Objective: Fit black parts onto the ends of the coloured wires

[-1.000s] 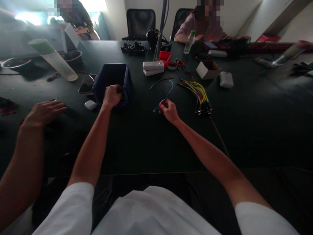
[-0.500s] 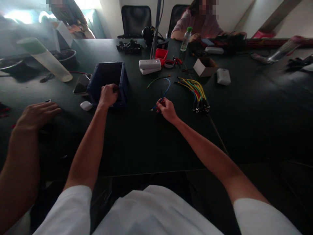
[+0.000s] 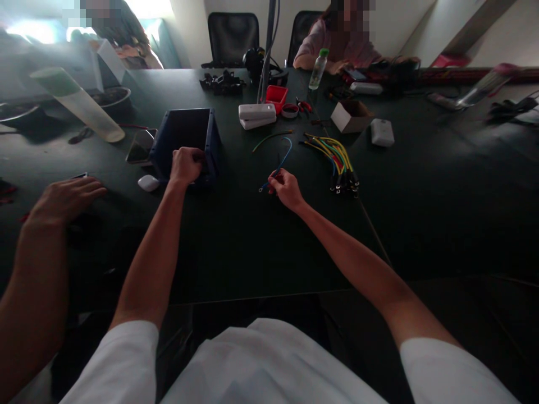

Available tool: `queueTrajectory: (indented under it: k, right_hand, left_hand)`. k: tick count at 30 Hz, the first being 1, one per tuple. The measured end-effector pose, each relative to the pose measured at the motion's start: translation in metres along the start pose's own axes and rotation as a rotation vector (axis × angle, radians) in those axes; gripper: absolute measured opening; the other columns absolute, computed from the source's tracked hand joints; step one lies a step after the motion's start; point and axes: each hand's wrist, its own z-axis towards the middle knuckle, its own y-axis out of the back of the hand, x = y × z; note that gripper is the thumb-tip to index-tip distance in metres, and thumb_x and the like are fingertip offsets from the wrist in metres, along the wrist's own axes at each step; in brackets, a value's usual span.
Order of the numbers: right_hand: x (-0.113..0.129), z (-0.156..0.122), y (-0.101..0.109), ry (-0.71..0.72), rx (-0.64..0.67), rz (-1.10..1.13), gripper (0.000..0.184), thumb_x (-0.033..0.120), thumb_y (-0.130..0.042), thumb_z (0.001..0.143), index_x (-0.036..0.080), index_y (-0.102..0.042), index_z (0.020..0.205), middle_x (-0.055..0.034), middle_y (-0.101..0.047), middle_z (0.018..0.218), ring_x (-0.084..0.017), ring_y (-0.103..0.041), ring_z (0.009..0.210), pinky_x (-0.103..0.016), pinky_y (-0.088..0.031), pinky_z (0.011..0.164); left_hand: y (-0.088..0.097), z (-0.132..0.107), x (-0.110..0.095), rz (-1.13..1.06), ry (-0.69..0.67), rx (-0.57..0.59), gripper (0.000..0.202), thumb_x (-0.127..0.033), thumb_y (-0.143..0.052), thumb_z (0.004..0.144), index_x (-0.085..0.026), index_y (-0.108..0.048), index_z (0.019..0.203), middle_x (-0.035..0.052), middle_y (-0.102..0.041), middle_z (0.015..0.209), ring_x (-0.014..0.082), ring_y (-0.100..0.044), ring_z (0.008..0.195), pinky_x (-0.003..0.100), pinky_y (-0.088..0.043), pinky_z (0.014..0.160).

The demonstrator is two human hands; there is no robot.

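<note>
My left hand [image 3: 185, 164] is closed over the near wall of a dark blue open box [image 3: 185, 137] on the dark table [image 3: 252, 241]. My right hand [image 3: 286, 188] pinches the near end of a blue wire [image 3: 281, 163] that curves away across the table. A loose green wire [image 3: 272, 137] lies just beyond it. A bundle of yellow, green and red wires with terminal ends [image 3: 337, 160] lies to the right of my right hand.
Another person's hand [image 3: 63, 199] rests flat at the left. Near the box lie a phone [image 3: 141, 146], a small white case [image 3: 148, 182] and a tilted clear tube [image 3: 80, 104]. Farther back are white boxes [image 3: 256, 115], a red tray [image 3: 277, 95], a cardboard box [image 3: 351, 116] and a bottle [image 3: 318, 68]. Two people sit across.
Both hands stay in place on the box and the blue wire. Only the view has shifted slightly.
</note>
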Motion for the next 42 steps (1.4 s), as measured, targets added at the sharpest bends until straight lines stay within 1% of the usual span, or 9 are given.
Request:
queueTrajectory:
  k: [3, 7, 11, 16, 21, 24, 26, 31, 42]
  right_hand:
    - [-0.001, 0.001, 0.000, 0.002, -0.003, -0.007, 0.010, 0.028, -0.058, 0.087, 0.019, -0.055, 0.088, -0.0005, -0.063, 0.073, -0.012, -0.061, 0.056, -0.024, -0.049, 0.051]
    - [-0.001, 0.001, 0.000, 0.005, 0.000, -0.006, 0.010, 0.028, -0.058, 0.086, 0.018, -0.055, 0.087, -0.0007, -0.063, 0.073, -0.012, -0.061, 0.056, -0.024, -0.049, 0.051]
    - [0.000, 0.001, -0.001, 0.010, -0.011, -0.016, 0.009, 0.026, -0.057, 0.086, 0.018, -0.055, 0.087, -0.0003, -0.062, 0.072, -0.012, -0.061, 0.055, -0.024, -0.049, 0.050]
    - [0.000, 0.001, -0.001, 0.006, -0.011, -0.014, 0.008, 0.025, -0.057, 0.086, 0.018, -0.055, 0.087, -0.0008, -0.063, 0.073, -0.012, -0.061, 0.055, -0.023, -0.048, 0.049]
    - [-0.001, 0.001, 0.000, 0.007, 0.000, -0.017, 0.008, 0.025, -0.057, 0.087, 0.018, -0.055, 0.088, -0.0003, -0.063, 0.073, -0.011, -0.062, 0.056, -0.022, -0.048, 0.049]
    - [-0.002, 0.002, 0.000, 0.006, -0.003, -0.017, 0.008, 0.026, -0.057, 0.087, 0.018, -0.055, 0.089, -0.0004, -0.063, 0.073, -0.011, -0.062, 0.055, -0.021, -0.047, 0.048]
    - [-0.002, 0.002, 0.000, 0.005, 0.000, -0.017, 0.008, 0.025, -0.056, 0.087, 0.018, -0.055, 0.089, -0.0004, -0.063, 0.073, -0.011, -0.062, 0.055, -0.021, -0.047, 0.048]
    - [-0.001, 0.001, 0.000, 0.009, -0.007, -0.031, 0.007, 0.025, -0.057, 0.087, 0.018, -0.055, 0.087, -0.0007, -0.064, 0.073, -0.011, -0.062, 0.056, -0.022, -0.049, 0.051]
    - [-0.004, 0.002, -0.001, 0.019, -0.019, -0.053, 0.005, 0.023, -0.057, 0.087, 0.019, -0.056, 0.087, -0.0009, -0.064, 0.074, -0.011, -0.062, 0.055, -0.024, -0.051, 0.055]
  left_hand:
    - [0.000, -0.001, 0.000, 0.002, 0.020, -0.006, 0.027, -0.022, -0.053, 0.076, -0.022, -0.071, 0.096, 0.0030, -0.072, 0.097, 0.0209, -0.063, 0.100, 0.035, -0.040, 0.103]
    - [-0.002, -0.002, 0.000, -0.019, 0.039, -0.070, 0.026, -0.023, -0.053, 0.078, -0.022, -0.071, 0.096, 0.0043, -0.072, 0.099, 0.0232, -0.062, 0.101, 0.037, -0.043, 0.099]
    - [-0.006, -0.004, -0.002, -0.120, 0.029, -0.180, 0.023, -0.021, -0.055, 0.076, -0.023, -0.071, 0.093, 0.0027, -0.072, 0.096, 0.0225, -0.064, 0.094, 0.037, -0.045, 0.095]
    - [-0.007, -0.007, -0.006, -0.192, 0.013, -0.322, 0.017, -0.017, -0.059, 0.074, -0.022, -0.069, 0.088, 0.0033, -0.069, 0.090, 0.0222, -0.063, 0.088, 0.039, -0.044, 0.093]
    - [-0.005, -0.010, -0.006, -0.209, 0.002, -0.427, 0.016, -0.017, -0.064, 0.075, -0.023, -0.069, 0.090, 0.0029, -0.068, 0.089, 0.0217, -0.062, 0.087, 0.040, -0.043, 0.094]
    - [-0.006, -0.014, -0.007, -0.221, 0.000, -0.484, 0.019, -0.019, -0.066, 0.075, -0.022, -0.070, 0.093, 0.0023, -0.068, 0.090, 0.0195, -0.062, 0.084, 0.037, -0.046, 0.090]
    - [-0.007, -0.018, -0.008, -0.240, 0.002, -0.495, 0.019, -0.020, -0.066, 0.076, -0.021, -0.070, 0.094, 0.0022, -0.068, 0.090, 0.0184, -0.062, 0.082, 0.035, -0.047, 0.085]
    - [-0.009, -0.032, -0.012, -0.293, -0.009, -0.469, 0.020, -0.020, -0.065, 0.076, -0.021, -0.071, 0.095, 0.0022, -0.070, 0.095, 0.0164, -0.063, 0.083, 0.028, -0.048, 0.073]
    - [-0.015, -0.052, -0.009, -0.331, -0.030, -0.494, 0.023, -0.020, -0.069, 0.075, -0.021, -0.073, 0.097, 0.0031, -0.071, 0.095, 0.0161, -0.064, 0.081, 0.027, -0.048, 0.067]
